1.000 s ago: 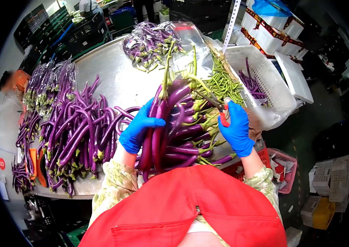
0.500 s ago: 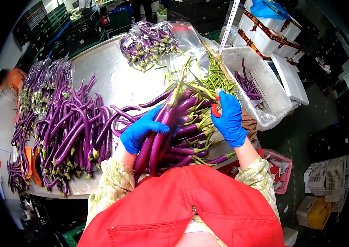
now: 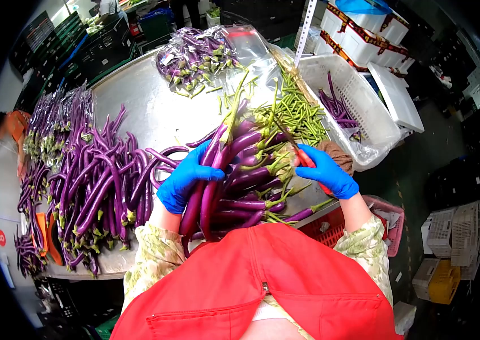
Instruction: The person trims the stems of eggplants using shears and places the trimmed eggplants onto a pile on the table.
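Note:
My left hand (image 3: 188,177), in a blue glove, is wrapped round a few long purple eggplants (image 3: 210,195), their green stems pointing up and away from me. In my right hand (image 3: 326,171), also blue-gloved, are red-handled scissors (image 3: 303,157). Their blades lie beside the green stems at the right of the held eggplants. More eggplants (image 3: 250,178) lie in a heap between my hands, stems to the right. Cut green stem pieces (image 3: 299,107) are piled just beyond the scissors.
Loose eggplants (image 3: 98,187) cover the left of the metal table (image 3: 138,85). Bagged eggplants (image 3: 197,56) lie at its far side. A white crate (image 3: 373,107) stands at the right, with foam boxes (image 3: 359,42) behind. A person in orange (image 3: 13,127) is at far left.
My right hand has moved down and slightly right with the scissors, away from the stem tips. My left hand still grips the eggplants, slightly further left in view.

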`<state>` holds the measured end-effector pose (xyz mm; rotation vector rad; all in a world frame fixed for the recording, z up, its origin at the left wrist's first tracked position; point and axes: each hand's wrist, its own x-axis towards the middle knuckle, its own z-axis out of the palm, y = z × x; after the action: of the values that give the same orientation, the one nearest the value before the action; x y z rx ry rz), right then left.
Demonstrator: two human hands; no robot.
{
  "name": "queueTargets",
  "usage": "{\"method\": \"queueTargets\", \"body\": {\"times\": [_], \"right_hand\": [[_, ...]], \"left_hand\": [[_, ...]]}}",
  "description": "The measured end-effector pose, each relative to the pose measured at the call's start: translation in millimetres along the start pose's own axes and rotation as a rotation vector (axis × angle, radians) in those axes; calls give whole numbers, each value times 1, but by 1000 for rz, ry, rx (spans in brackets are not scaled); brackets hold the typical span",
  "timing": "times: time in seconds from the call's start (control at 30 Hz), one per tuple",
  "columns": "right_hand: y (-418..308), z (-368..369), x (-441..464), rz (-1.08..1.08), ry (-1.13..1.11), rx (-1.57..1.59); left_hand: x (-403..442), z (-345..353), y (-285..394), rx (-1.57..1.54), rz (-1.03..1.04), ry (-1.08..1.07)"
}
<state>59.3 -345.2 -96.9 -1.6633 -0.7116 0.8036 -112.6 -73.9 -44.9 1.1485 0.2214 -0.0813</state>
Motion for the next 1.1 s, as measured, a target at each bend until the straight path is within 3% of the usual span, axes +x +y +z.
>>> {"method": "queueTargets", "body": {"times": [0.07,0.27,0.47,0.6,0.7,0.83,0.97,1.07,1.1], "right_hand": [[1,8,2,-28,-15,-3],[-6,19,6,191,-70,24],[9,33,9,-22,106,-98],[23,28,6,39,203,-99],[18,27,-3,-126,225,-169],[-7,32,-9,-191,4,-364],[-1,28,-2,-290,47,-452],[-6,22,-5,-180,60,-515],[-3,20,-3,-258,83,-540]], "left_hand": [[2,5,0,39,-11,-6],[2,6,-2,93,29,21],[5,-5,-10,158,117,128],[9,-6,-9,365,146,323],[12,-8,-9,424,137,354],[18,-3,-15,434,142,303],[16,5,-10,345,120,248],[16,3,-13,287,145,229],[16,4,-11,268,137,203]]}}
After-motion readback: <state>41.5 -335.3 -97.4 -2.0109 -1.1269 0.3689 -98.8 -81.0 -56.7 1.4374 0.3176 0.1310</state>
